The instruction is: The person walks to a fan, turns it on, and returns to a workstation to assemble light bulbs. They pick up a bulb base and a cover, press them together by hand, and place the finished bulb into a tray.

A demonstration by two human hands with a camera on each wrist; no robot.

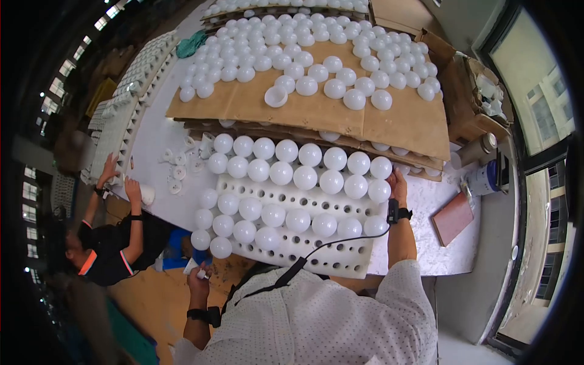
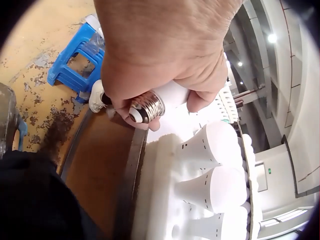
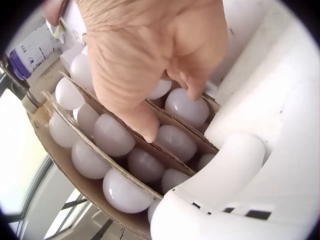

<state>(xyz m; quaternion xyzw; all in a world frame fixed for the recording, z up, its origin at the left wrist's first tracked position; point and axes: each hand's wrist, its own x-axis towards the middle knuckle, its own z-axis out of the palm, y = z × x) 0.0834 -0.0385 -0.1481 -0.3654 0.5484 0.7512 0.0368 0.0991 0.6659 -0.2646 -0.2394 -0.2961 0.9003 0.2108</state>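
Note:
In the left wrist view, my left hand (image 2: 165, 55) holds a white light bulb body with a metal screw base (image 2: 147, 106) poking out between the fingers. The head view has this left hand (image 1: 199, 281) low, off the near left corner of a white foam rack (image 1: 292, 243) where round white bulbs stand in rows. My right hand (image 3: 150, 60) reaches in past the rack's right end, over cardboard layers of white dome covers (image 3: 114, 135). Its fingers are spread, one fingertip beside a cardboard edge and another at a dome cover (image 3: 187, 107); the palm's underside is hidden.
Stacked cardboard sheets (image 1: 243, 112) carry many dome covers behind the rack. Small white parts (image 1: 176, 171) lie to its left. At the right are a reddish-brown notebook (image 1: 453, 219), a tub (image 1: 483, 179) and a flask (image 1: 480, 149). Another person (image 1: 109, 249) works at the left.

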